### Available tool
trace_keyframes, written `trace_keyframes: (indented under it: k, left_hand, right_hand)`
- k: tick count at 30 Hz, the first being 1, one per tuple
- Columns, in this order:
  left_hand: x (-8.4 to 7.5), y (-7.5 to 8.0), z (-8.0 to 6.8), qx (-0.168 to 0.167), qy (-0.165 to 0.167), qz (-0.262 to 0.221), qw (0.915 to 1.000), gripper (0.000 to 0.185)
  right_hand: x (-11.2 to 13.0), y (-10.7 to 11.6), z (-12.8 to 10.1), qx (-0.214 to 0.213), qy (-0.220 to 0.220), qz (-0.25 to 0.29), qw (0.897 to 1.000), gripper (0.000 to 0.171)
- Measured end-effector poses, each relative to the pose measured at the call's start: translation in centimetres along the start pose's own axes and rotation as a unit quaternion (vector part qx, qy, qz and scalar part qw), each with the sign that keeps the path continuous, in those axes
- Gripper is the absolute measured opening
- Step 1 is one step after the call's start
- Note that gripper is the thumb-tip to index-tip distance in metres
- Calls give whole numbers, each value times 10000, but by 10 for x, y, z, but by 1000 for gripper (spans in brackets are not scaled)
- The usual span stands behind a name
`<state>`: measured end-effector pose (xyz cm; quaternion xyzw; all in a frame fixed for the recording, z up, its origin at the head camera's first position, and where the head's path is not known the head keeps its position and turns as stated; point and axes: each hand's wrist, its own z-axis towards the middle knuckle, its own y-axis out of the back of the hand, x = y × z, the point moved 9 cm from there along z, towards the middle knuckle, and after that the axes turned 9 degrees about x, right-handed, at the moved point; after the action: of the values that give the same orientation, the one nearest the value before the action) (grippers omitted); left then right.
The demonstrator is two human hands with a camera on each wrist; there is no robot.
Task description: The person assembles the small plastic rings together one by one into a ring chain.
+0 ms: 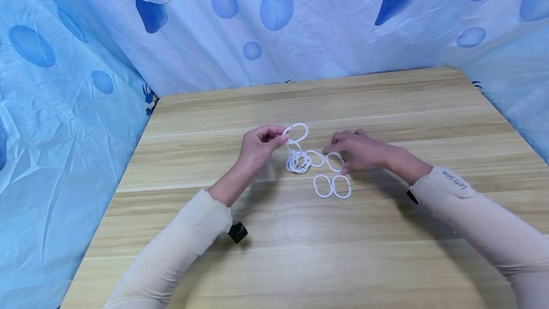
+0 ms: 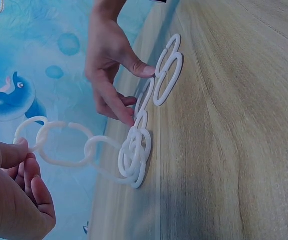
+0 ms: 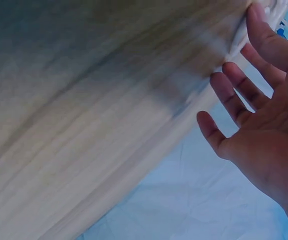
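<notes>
While both beige sleeves (image 1: pixel 180 247) reach in from the near edge, the wooden desk (image 1: pixel 300 252) lies bare between them, and a small black object (image 1: pixel 237 232) sits beside the left cuff.

Nearest to the right hand's fingers, on their near side, two loose white rings (image 1: pixel 332 186) lie flat and side by side on the desk, touching one another.

The right hand (image 1: pixel 364 151) rests low over the desk with its fingers spread and nearly straight; the fingertips (image 2: pixel 128 120) touch a single ring (image 1: pixel 333 161) lying just beneath them. In the right wrist view the palm is open and the fingers apart, holding nothing.

Between the two hands, a small heap of rings (image 1: pixel 298 162) sits on the desk, with one further ring (image 1: pixel 316 158) lying against it on the side toward the right hand.

The left hand (image 1: pixel 257 149) is raised above the desk. Its thumb and forefinger are pinched together on the end ring (image 1: pixel 297 132) of a linked chain of rings (image 2: pixel 68 145); the other fingers are curled into the palm. From the fingers the chain hangs down and joins the heap.

Beyond both hands the desk runs on to its far edge, behind which hangs a blue curtain (image 1: pixel 274 23) printed with bubbles and darker blue shapes; the same fabric closes in the left and right sides.
</notes>
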<state>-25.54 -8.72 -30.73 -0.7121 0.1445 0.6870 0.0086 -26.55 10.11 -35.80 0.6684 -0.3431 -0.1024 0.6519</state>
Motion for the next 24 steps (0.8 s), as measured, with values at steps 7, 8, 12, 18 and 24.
trace_keyframes:
  k: [7,8,12,18,24]
  left_hand:
    - [18,2,11,1,29,-109,9999,25]
    - [19,2,11,-11,23,-102,9999,25]
    - [20,3,12,-42,-7,-72,10000,22]
    - [17,3,9,-33,64,-60,10000,24]
    - [20,3,12,-52,49,-17,10000,23]
  right_hand:
    - [4,1,1,-412,309,-198,9985,53]
    - [4,1,1,-429,296,-217,9984,52]
    - [3,0,2,-389,128,-236,9989,50]
    - [-1,-2,2,-345,-72,-314,9989,50]
    - [-2,-3,2,-294,-258,-497,9980,45]
